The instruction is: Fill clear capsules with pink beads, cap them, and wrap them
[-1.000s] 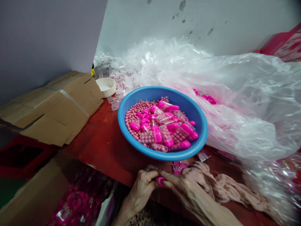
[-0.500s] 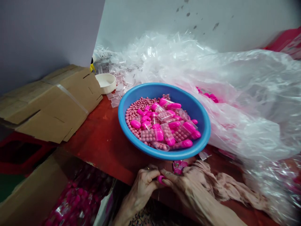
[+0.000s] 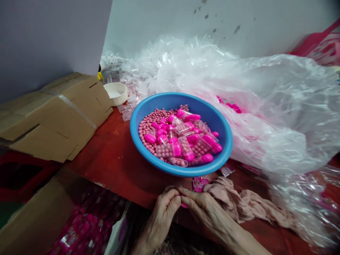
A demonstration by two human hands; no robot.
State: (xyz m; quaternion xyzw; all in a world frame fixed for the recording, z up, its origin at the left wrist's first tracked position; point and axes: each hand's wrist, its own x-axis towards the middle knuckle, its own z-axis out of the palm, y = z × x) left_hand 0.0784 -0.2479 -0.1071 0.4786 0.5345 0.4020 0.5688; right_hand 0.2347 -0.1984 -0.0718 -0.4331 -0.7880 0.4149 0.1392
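**Pink plastic piece (image 3: 183,205) pinched between two bare hands at a red table (image 3: 111,156)**

The piece is gripped at the table's near edge, with the fingers of the left hand (image 3: 160,212) curled closed against those of the right hand (image 3: 209,209). Only a sliver of pink is shown between them (the rest is hidden by the fingers). Just ahead of the hands, a small pink printed packet (image 3: 200,184) is laid on the tabletop, and a crumpled beige cloth (image 3: 239,200) is bunched beside the right hand.

Beyond them, a blue plastic basin (image 3: 170,169) is set on the table, filled with loose pink beads (image 3: 148,122) and clear capsule-shaped containers (image 3: 164,150) capped in bright pink. A large clear plastic bag (image 3: 265,106) is heaped against the basin's far side, with pink pieces (image 3: 230,105) seen through it. A flattened cardboard box (image 3: 58,117) is laid to the left, near a round white dish (image 3: 115,94). Below the table's edge, at lower left, a cardboard carton (image 3: 34,219) is placed beside a bag of pink items (image 3: 87,223).
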